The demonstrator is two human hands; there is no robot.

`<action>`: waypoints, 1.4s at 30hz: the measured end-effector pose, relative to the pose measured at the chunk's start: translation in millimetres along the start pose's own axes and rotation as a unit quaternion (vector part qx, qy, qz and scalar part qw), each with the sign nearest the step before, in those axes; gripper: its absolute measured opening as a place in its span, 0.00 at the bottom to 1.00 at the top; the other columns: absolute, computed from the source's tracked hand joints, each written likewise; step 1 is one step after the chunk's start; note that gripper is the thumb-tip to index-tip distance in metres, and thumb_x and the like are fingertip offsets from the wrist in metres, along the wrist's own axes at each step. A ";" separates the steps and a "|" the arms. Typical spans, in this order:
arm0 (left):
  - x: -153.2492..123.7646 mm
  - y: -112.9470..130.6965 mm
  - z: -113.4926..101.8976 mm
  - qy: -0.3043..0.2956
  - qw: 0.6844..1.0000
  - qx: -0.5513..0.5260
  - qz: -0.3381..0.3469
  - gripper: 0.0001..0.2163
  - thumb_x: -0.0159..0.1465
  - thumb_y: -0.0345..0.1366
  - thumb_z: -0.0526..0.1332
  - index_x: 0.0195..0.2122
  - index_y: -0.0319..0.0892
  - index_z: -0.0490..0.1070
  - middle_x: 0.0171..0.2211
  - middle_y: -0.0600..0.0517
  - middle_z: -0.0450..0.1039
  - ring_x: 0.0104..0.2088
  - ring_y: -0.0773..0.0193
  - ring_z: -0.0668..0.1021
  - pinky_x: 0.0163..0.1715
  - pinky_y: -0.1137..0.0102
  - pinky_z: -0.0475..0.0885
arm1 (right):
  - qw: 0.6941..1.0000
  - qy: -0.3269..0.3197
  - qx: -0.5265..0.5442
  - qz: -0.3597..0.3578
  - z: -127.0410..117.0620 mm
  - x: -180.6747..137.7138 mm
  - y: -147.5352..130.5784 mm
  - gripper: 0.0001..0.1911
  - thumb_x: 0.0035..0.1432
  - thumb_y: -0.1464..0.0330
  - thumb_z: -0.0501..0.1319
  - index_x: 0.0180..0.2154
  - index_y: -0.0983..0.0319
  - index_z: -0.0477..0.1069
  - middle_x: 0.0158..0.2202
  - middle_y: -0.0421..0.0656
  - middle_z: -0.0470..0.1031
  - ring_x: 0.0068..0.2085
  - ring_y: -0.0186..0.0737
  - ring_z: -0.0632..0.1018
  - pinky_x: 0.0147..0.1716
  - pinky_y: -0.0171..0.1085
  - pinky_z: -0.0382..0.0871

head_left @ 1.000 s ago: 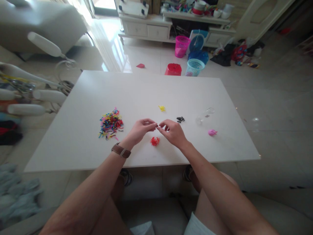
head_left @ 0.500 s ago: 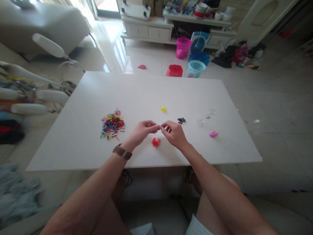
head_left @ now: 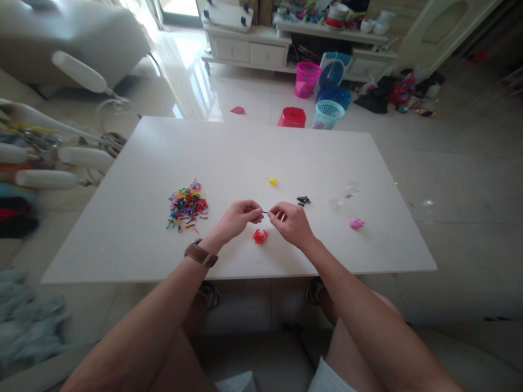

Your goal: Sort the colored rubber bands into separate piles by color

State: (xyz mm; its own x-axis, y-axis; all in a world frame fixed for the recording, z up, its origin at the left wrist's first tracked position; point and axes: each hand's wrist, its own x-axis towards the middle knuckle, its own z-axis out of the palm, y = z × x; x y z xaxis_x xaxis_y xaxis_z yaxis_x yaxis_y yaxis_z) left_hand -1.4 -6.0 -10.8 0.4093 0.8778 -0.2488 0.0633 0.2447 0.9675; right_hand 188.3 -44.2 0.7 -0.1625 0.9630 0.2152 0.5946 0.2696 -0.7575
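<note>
My left hand (head_left: 238,217) and my right hand (head_left: 291,223) meet over the white table (head_left: 229,158), fingertips pinched on a thin black band (head_left: 265,212) stretched between them. Just below the hands lies a small red pile of bands (head_left: 259,236). A mixed heap of coloured bands (head_left: 187,206) sits to the left of my left hand. A yellow clump (head_left: 272,181) lies beyond the hands, a black clump (head_left: 303,200) just right of my right hand, and a pink clump (head_left: 356,223) farther right.
Two clear round pieces (head_left: 345,194) rest on the table near the black clump. On the floor beyond stand a red tub (head_left: 291,116), a pink basket (head_left: 306,78) and a teal basket (head_left: 326,114). A drying rack (head_left: 61,158) stands left.
My fingertips have drawn slightly apart, so the black band now shows stretched between them. The hands stay in the same spot above the red pile.
</note>
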 end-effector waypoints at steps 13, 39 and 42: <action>-9.4 -3.1 -5.7 -0.006 0.997 0.070 0.011 0.15 0.58 0.49 0.67 0.30 0.40 0.73 0.28 0.49 0.78 0.30 0.63 0.79 0.36 0.66 0.75 | 0.998 -0.023 0.040 0.040 8.0 -2.7 -2.5 0.07 0.57 0.72 0.64 0.27 0.61 0.76 0.25 0.37 0.78 0.27 0.32 0.76 0.31 0.32 0.65; -40.4 -16.5 -155.5 0.238 0.815 0.514 -0.118 0.10 0.57 0.38 0.61 0.37 0.44 0.78 0.37 0.48 0.82 0.39 0.53 0.80 0.34 0.67 0.68 | 0.918 0.132 -0.145 0.345 -37.7 13.7 112.1 0.14 0.59 0.58 0.60 0.32 0.61 0.79 0.32 0.46 0.83 0.30 0.40 0.78 0.32 0.35 0.65; -45.3 -23.9 -165.3 0.234 0.800 0.534 -0.142 0.10 0.55 0.37 0.62 0.36 0.44 0.79 0.38 0.47 0.82 0.39 0.51 0.80 0.33 0.66 0.68 | 0.937 0.115 -0.161 0.287 -33.6 14.8 89.6 0.12 0.59 0.61 0.60 0.32 0.59 0.78 0.32 0.44 0.82 0.32 0.39 0.77 0.33 0.35 0.64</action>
State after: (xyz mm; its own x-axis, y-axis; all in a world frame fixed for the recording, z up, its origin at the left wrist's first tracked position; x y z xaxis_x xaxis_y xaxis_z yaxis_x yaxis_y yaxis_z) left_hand -172.0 16.5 -30.0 -0.1290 0.9683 -0.2137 0.9371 0.1896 0.2932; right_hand 265.6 -6.0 -43.4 0.4095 0.9122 -0.0154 0.7447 -0.3440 -0.5720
